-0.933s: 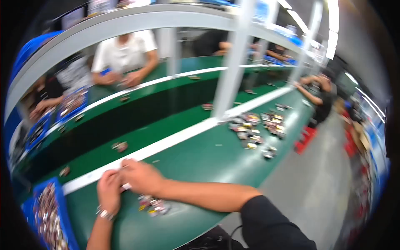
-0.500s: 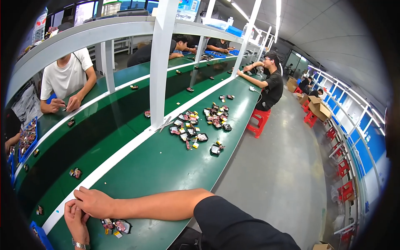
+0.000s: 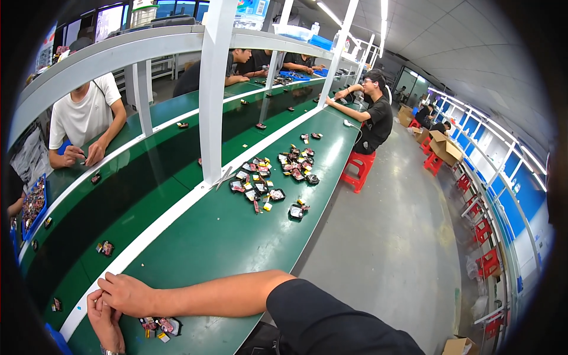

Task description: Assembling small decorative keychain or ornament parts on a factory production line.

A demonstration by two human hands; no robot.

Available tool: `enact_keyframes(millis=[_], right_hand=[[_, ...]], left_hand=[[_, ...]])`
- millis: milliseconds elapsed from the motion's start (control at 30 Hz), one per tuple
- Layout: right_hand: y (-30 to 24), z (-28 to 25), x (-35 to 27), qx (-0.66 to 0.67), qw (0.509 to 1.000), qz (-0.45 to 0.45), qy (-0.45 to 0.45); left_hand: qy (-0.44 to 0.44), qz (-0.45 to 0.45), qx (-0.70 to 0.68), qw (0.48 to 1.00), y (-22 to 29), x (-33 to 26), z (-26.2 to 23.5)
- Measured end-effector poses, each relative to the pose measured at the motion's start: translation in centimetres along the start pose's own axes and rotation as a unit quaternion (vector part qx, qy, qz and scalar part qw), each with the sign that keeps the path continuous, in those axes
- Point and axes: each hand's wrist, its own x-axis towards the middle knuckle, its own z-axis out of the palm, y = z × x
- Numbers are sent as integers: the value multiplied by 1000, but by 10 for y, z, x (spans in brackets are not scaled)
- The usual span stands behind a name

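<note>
At the lower left, my right hand (image 3: 127, 294) reaches across the green bench and meets my left hand (image 3: 102, 319), which has a metal band at its wrist. Both hands have their fingers closed together over the white bench strip. Whatever is between the fingertips is hidden. Just beside my hands lies a small group of electronic parts (image 3: 170, 325), with black casings, reddish boards and yellow bits. Farther along the bench are two larger clusters of similar parts, a nearer one (image 3: 255, 184) and another (image 3: 297, 164) behind it.
A white post (image 3: 214, 106) rises from the bench, with tweezers (image 3: 224, 177) at its base. Beyond runs a dark green conveyor (image 3: 160, 177) carrying scattered parts. Across it a person in a white shirt (image 3: 89, 115) handles something small. Another person sits on a red stool (image 3: 358, 168) along the bench.
The whole view has shifted slightly, so the bench and parts appear farther left. My hands stay together in nearly the same pose.
</note>
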Motion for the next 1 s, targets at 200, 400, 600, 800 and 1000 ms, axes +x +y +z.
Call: enact_keyframes(millis=[200,400,600,800,1000], right_hand=[[-2,-4,6,47,999,-22,-12],[15,-46,0,75,997,19,5],[1,-31,9,114,993,41,8],[5,-29,10,144,986,80,10],[4,-30,9,199,968,154,-8]], left_hand=[[-1,-8,-9,1000,8,-8,-8],[-74,-26,-110,991,4,5,21],[-57,-38,-116,991,11,-6,-1],[-73,-40,-120,989,12,-2,-1],[-66,-38,-104,992,13,-1,2]])
